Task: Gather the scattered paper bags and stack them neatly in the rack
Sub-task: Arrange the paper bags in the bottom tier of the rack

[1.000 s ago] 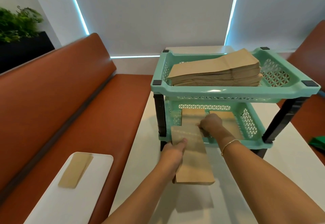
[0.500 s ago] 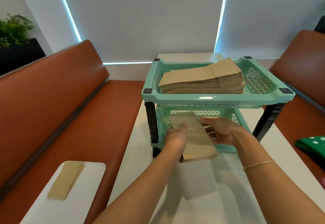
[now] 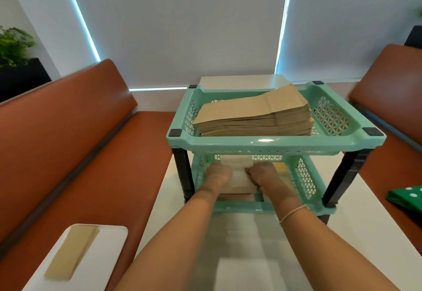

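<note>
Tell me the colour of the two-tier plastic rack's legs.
Black legs on the mint-green rack, clearest in the head view.

Rust-brown bench [image 3: 75, 144] runs along the left, a plant [image 3: 13, 46] behind it; a green dotted bag [image 3: 406, 197] lies right of the white table [image 3: 365, 222].

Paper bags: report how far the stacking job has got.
Done: a thick stack of bags fills the rack's top shelf. In hand: the left hand and right hand press a small bundle into the lower shelf. Left: a few loose bags lie on the white tray on the bench.
</note>
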`<action>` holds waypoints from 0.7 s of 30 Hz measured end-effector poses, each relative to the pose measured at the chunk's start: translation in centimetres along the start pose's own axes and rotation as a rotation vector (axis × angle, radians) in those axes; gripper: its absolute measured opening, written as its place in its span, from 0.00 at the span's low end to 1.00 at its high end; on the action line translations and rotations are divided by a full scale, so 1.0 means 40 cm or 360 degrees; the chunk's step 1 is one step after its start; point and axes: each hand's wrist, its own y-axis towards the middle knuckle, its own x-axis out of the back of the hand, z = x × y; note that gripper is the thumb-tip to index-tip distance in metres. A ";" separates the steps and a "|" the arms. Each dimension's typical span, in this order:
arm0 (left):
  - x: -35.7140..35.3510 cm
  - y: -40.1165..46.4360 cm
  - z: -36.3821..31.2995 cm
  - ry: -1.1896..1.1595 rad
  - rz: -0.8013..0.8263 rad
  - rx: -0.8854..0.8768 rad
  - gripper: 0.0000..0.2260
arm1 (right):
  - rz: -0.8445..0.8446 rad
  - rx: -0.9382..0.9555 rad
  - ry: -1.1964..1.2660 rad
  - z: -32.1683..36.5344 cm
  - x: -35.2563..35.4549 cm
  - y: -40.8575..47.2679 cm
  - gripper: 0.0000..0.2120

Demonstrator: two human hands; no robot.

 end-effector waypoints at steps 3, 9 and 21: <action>-0.018 0.015 0.011 0.0120 -0.0018 -0.0005 0.16 | -0.0052 0.0017 -0.0233 -0.002 -0.006 -0.007 0.13; -0.034 0.023 0.025 0.0158 -0.0072 0.0069 0.17 | -0.0028 -0.0046 -0.0417 -0.011 -0.008 -0.020 0.08; -0.031 0.051 0.039 0.0109 -0.0132 0.0036 0.15 | 0.0310 -0.0346 -0.0030 0.021 -0.015 -0.046 0.24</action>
